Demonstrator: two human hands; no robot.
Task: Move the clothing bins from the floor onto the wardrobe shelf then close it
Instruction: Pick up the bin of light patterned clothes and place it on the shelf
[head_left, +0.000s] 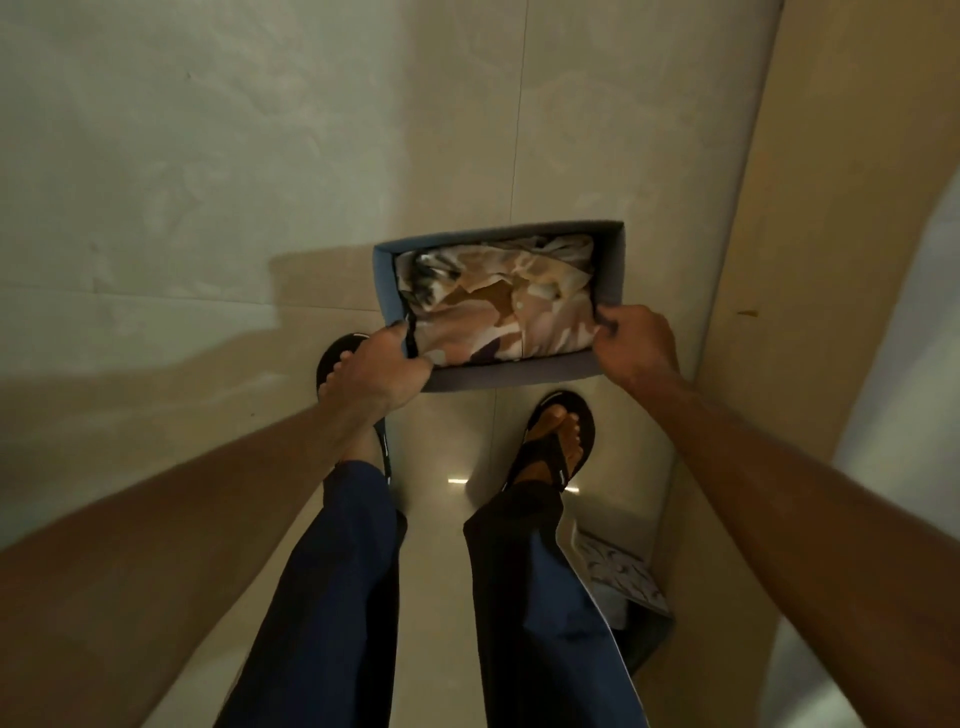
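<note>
Left hand (382, 366) and right hand (636, 340) clamped on near corners of grey bin (511, 374); far end unsupported, likely tipping, spilling folded clothes (498, 296).

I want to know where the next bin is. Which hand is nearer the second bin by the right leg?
The right hand. It grips the right near corner of the grey bin, on the side above the second bin. The left hand grips the left near corner, farther away.
</note>
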